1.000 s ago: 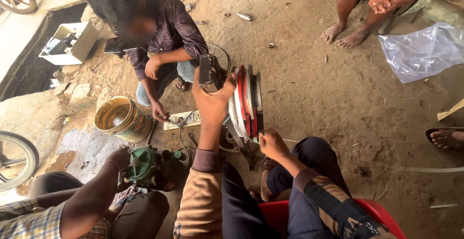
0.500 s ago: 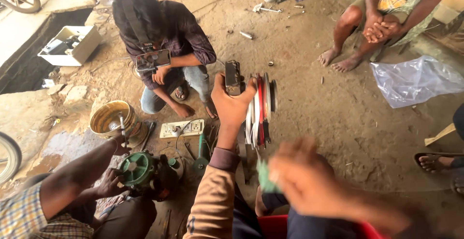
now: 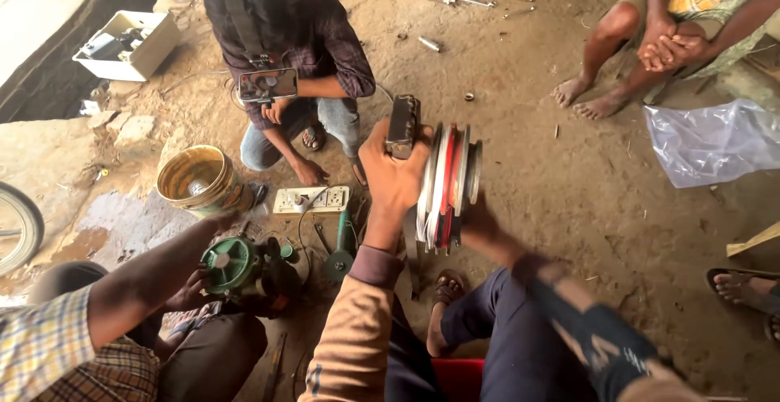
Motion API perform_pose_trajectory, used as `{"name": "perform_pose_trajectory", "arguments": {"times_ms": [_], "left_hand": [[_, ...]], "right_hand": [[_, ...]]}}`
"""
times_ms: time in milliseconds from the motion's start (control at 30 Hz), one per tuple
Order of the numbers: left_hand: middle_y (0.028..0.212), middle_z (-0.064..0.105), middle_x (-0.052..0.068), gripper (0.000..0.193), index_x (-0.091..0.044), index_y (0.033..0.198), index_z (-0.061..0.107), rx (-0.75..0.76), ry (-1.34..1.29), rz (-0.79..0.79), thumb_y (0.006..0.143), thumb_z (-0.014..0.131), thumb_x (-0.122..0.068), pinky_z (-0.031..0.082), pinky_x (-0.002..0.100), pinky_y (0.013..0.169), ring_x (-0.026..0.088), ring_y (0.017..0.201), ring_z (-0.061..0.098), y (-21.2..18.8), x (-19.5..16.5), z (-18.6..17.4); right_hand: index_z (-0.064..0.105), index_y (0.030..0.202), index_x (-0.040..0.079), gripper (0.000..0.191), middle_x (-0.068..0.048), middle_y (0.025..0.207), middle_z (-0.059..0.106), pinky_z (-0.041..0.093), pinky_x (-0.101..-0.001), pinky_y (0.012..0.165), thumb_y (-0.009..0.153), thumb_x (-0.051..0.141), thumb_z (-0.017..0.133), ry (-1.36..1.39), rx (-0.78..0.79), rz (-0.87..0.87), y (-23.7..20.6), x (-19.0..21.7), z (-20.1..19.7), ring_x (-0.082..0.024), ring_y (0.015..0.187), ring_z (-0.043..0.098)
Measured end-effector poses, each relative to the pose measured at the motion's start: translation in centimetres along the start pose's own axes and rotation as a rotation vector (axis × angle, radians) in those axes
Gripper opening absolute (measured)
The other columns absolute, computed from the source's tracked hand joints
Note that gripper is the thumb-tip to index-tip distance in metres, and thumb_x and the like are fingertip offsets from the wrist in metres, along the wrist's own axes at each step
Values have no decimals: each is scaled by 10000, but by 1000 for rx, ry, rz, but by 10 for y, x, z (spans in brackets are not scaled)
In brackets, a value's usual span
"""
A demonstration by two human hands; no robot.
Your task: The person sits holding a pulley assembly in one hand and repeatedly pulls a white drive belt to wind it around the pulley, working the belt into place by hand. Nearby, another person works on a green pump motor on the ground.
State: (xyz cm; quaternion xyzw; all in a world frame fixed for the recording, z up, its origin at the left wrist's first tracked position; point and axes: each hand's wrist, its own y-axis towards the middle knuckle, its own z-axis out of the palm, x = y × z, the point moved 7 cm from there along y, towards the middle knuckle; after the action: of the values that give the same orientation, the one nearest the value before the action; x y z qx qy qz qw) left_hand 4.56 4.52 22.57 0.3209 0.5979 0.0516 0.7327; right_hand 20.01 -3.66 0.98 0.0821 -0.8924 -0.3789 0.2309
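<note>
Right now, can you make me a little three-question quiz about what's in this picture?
1. True or false: the left hand grips a dark grey tool beside the red and white disc stack.
2. What colour is the motor part that the person in the checked shirt holds?
3. The yellow bucket stands: A) on the dirt floor B) on a chair.

Key: 1 true; 2 green; 3 A.

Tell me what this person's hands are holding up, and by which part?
The left hand grips a dark boxy handle at the side of a stack of red and white discs. The right hand reaches behind the discs; its grip is hidden.
</note>
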Motion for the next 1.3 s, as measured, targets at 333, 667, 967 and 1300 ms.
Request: {"name": "perform_pose_trajectory", "arguments": {"times_ms": [333, 667, 967, 1300], "left_hand": [[735, 655, 55, 256, 23, 883, 692, -73, 103, 1, 825, 784, -209, 484, 313, 655, 120, 687, 566, 2, 1, -5], [810, 693, 83, 203, 6, 884, 726, 19, 33, 63, 785, 761, -168, 516, 306, 730, 129, 757, 638, -8, -5, 2], [732, 660, 31, 283, 22, 937, 712, -56, 57, 1, 853, 794, -236, 479, 289, 639, 85, 687, 548, 4, 6, -9], [784, 681, 24, 328, 26, 939, 710, -70, -4, 120, 891, 804, -284, 487, 296, 681, 92, 729, 565, -2, -14, -2]], "right_hand": [[572, 868, 77, 77, -77, 831, 588, 343, -532, 884, 914, 88, 634, 98, 465, -52, 16, 251, -103, -290, 905, 585], [650, 1227, 166, 549, -54, 1247, 647, 414, -662, 957, 710, 338, 719, -752, 418, -289, 158, 16, -97, -297, 1240, 554], [663, 1162, 68, 293, -189, 1109, 641, 422, -559, 910, 879, 74, 589, -226, 252, 194, -55, 33, 30, -404, 1047, 566], [586, 776, 68, 138, -156, 863, 574, 311, -598, 848, 693, 118, 685, -338, 494, -47, 120, 241, -183, -387, 936, 521]]}}
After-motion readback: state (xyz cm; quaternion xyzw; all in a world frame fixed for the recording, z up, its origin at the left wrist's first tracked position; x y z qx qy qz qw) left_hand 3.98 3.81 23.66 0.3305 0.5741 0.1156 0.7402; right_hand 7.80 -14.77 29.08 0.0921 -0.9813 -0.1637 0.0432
